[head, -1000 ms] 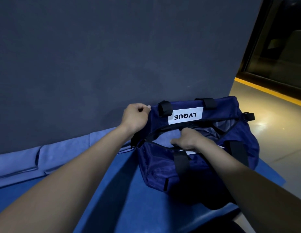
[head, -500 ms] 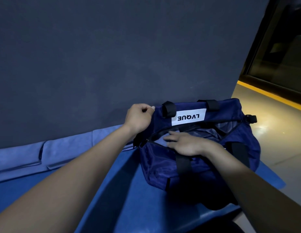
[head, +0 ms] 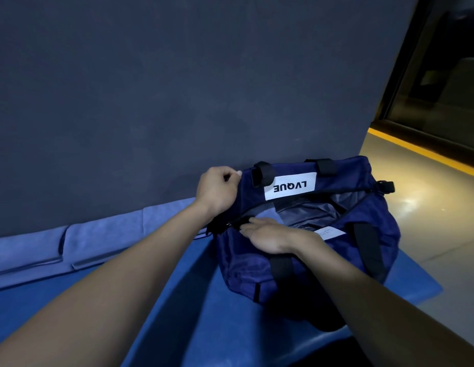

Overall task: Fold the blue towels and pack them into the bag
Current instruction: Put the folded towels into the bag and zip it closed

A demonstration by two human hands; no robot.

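A navy bag point(head: 296, 263) with a white LVQUE label stands open on the blue surface, against the dark wall. My left hand point(head: 217, 190) pinches the bag's far left rim and holds it up. My right hand point(head: 267, 234) lies flat with straight fingers at the bag's mouth, over the near rim by the zip end. A bit of light blue towel point(head: 265, 215) shows inside the opening, just beyond my right fingers. Two folded light blue towels point(head: 103, 239) lie side by side on the left, along the wall.
The blue mat point(head: 193, 300) covers the table under the bag and towels. A dark wall point(head: 177, 88) rises right behind them. To the right the table ends; a shiny floor point(head: 429, 207) with a yellow line lies beyond.
My right hand let go of the bag's near rim, uncurled and now lies flat at the opening. My left hand kept its pinch on the far rim.
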